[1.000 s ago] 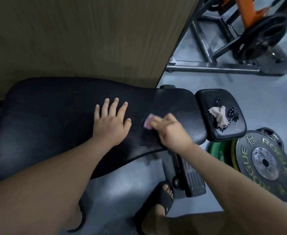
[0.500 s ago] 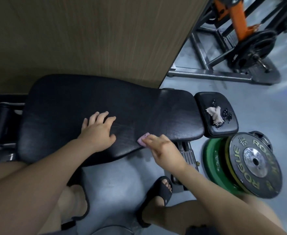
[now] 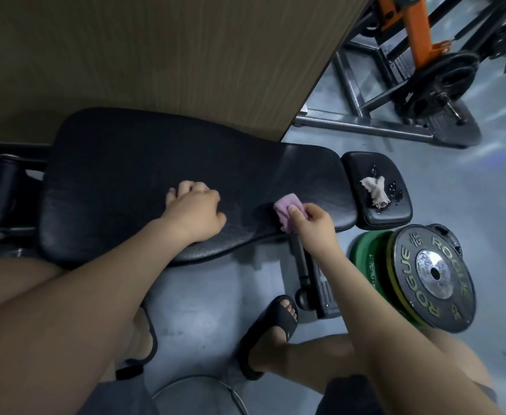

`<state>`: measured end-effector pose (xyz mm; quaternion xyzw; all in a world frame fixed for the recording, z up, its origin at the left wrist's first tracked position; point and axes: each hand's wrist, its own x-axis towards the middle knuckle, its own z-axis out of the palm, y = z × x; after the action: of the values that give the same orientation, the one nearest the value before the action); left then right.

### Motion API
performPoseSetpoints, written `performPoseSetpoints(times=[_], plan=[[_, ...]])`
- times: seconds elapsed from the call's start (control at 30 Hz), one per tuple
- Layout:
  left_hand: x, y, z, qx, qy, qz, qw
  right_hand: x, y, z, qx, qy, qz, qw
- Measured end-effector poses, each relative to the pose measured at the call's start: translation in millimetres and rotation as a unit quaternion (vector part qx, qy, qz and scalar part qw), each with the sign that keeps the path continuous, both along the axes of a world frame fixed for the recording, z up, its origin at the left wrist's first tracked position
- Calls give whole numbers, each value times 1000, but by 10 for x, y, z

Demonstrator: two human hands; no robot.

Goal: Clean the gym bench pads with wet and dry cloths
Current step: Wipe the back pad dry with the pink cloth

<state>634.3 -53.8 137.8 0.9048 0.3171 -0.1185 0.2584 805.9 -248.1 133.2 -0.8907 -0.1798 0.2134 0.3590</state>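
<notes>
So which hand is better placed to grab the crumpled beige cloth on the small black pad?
Probably the right hand: it is nearest the small black pad bearing the crumpled beige cloth, though it pinches a pink cloth. The left hand rests farther off, on the long black pad.

You are in a gym. Before you, at 12 o'clock, lies a black padded bench (image 3: pixel 156 175). At 4 o'clock, weight plates (image 3: pixel 434 277) marked ROGUE lean together on the grey floor (image 3: pixel 455 181). At 1 o'clock stands a steel frame (image 3: pixel 365 127) with an orange post (image 3: pixel 419 28) and a loaded plate (image 3: pixel 443 82).
</notes>
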Motion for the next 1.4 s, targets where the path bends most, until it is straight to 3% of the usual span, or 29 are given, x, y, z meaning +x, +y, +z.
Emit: performPoseSetpoints(times=[0.13, 0.2, 0.3, 0.4, 0.5, 0.6, 0.73, 0.8, 0.93, 1.13, 1.2, 1.27, 1.33, 1.4], plan=[[181, -124, 144, -196, -158, 32, 967, -230, 54, 160, 175, 207, 50, 961], [225, -195, 213, -286, -181, 39, 940, -334, 82, 230, 220, 238, 53, 945], [221, -272, 246, -343, -229, 84, 907, -462, 121, 257, 242, 246, 28, 938], [182, -288, 245, -342, -257, 110, 897, -538, 132, 304, 196, 230, 39, 952], [129, -300, 242, -355, -261, 76, 894, -598, 118, 321, 204, 285, 53, 935], [96, -305, 215, -359, -254, 78, 895, -628, 102, 334, 204, 280, 59, 936], [118, -290, 226, -305, -249, 127, 910, -559, 110, 366, 196, 284, -15, 939], [137, -277, 223, -298, -250, 177, 904, -492, 110, 359, 160, 242, -46, 956], [243, -278, 117, -370, -221, 253, 866, -412, 81, 332, 129, 204, -50, 969], [373, -271, 88, -289, -180, 207, 917, -44, -105, 357, 174, 87, -116, 974], [391, -243, 91, -253, -162, 182, 936, 74, -169, 300, 148, -10, -53, 987], [393, -213, 91, -214, -149, 157, 953, 144, -187, 121, 57, -126, 47, 989], [385, -181, 68, -189, -141, 146, 961, 100, -189, -138, -52, -220, 182, 957], [368, -144, 41, -177, -138, 144, 964, -10, -167, -319, -99, -293, 219, 925]])
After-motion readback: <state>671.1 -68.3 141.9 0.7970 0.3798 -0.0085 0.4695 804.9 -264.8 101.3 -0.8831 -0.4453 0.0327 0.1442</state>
